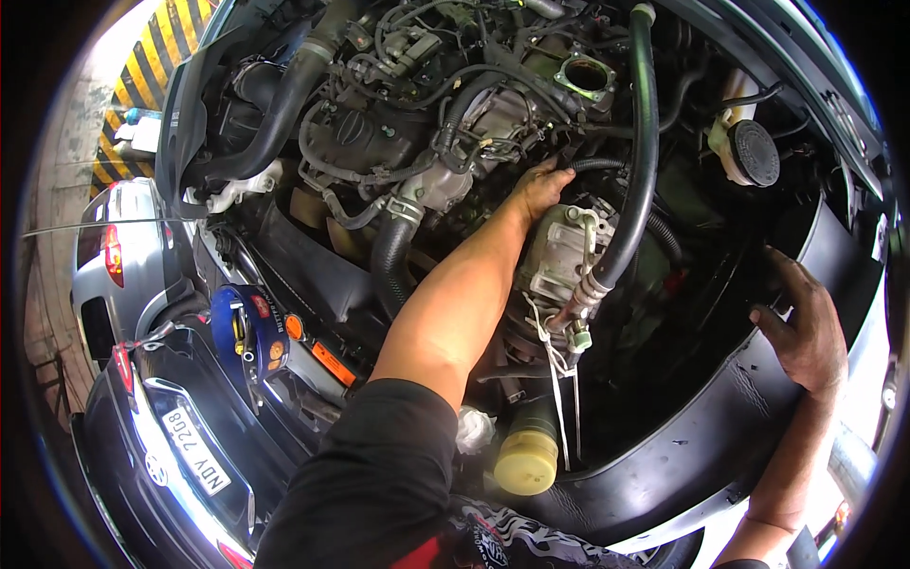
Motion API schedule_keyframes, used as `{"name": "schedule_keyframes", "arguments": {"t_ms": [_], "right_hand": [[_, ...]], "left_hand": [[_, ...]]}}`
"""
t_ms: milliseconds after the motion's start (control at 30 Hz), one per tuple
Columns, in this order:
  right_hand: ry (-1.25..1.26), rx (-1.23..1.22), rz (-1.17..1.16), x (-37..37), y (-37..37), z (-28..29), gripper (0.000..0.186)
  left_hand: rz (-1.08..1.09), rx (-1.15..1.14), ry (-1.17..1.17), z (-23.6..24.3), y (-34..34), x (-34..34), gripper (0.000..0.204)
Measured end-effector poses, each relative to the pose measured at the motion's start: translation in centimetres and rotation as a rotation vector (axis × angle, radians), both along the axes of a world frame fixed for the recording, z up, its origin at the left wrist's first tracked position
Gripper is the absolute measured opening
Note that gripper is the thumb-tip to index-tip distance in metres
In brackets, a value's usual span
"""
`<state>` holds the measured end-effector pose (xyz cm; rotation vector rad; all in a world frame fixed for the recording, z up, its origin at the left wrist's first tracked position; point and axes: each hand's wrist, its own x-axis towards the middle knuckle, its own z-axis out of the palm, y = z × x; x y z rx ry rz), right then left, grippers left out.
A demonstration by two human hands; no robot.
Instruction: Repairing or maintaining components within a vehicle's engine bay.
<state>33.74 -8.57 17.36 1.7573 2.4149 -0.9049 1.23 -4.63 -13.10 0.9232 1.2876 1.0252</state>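
My left hand (545, 192) reaches across into the engine bay, beside a silvery metal pump-like unit (557, 248) and close to a ribbed black hose (597, 164). Its visible fingers are curled, with the tips down among the engine parts, so what they grip is hidden. On the right, my dirt-darkened right hand (808, 332) is at the black fender cover (654, 431), thumb and fingers spread and holding nothing. A thick black hose (645, 142) runs down to the metal unit, where a white strap (553, 356) hangs from its lower end.
A round yellow-capped part (526, 462) sits near the front edge. A reservoir with a black cap (755, 152) stands at the far right. Left of the engine lie a blue round container (248, 327) and an orange-marked tool (332, 362). Parked cars (180, 474) stand beyond.
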Motion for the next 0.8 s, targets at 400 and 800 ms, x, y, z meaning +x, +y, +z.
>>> {"name": "schedule_keyframes", "arguments": {"t_ms": [400,800], "right_hand": [[-0.057,0.211,0.038,1.1,-0.6,0.1,0.063],[-0.030,0.583,-0.293,20.6,4.2,-0.5,0.055]], "left_hand": [[0.062,-0.267,0.521,-1.6,2.5,-0.8,0.057],[0.057,-0.153,0.612,-2.0,3.7,-2.1,0.042]]}}
